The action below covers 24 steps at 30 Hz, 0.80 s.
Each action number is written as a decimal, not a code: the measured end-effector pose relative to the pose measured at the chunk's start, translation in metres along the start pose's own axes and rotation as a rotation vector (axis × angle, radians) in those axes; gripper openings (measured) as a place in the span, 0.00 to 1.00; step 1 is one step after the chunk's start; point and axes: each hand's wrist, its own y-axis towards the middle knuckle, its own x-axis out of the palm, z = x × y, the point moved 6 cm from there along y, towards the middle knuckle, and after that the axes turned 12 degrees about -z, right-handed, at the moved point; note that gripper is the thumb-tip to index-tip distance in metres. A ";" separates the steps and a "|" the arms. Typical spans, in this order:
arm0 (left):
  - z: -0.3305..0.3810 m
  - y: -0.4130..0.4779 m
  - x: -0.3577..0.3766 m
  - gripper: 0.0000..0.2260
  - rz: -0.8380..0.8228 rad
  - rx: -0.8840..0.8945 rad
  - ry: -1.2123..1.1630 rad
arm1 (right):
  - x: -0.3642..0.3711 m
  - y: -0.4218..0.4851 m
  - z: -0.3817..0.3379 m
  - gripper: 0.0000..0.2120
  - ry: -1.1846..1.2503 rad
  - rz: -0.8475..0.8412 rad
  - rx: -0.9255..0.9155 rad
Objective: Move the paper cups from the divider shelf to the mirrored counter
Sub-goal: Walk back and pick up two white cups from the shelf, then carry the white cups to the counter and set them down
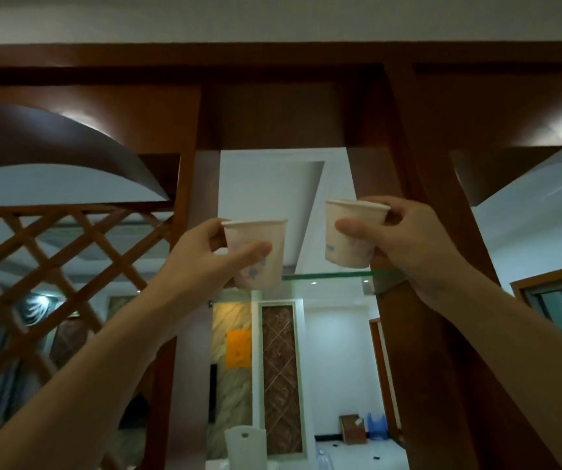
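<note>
Two paper cups up, one per hand. Left hand [201, 256] pinches left cup [255, 254] at mid-wall, thumb in front. Right hand [408, 245] clamps right cup [352, 237] likewise. Both upright, raised above glass shelf [323, 275] between wooden posts [418, 137].

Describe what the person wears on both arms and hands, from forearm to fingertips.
Nothing is worn on either arm. The left hand and right hand are bare, without gloves, and no rings show on the visible fingers. Both forearms are uncovered down to the frame's edge: no sleeves, watch, bracelet or markings are visible.
</note>
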 end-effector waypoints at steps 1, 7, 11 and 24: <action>0.000 -0.016 0.002 0.26 0.008 0.020 0.013 | 0.004 -0.015 -0.004 0.30 0.017 -0.016 -0.004; -0.038 -0.116 0.017 0.24 0.035 -0.047 -0.016 | 0.049 -0.117 0.025 0.28 0.076 -0.121 0.083; -0.079 -0.190 0.035 0.23 0.014 -0.175 -0.027 | 0.087 -0.190 0.066 0.29 0.160 -0.140 0.245; -0.122 -0.358 -0.002 0.22 0.163 -0.526 0.210 | 0.235 -0.297 0.104 0.27 0.405 -0.326 0.420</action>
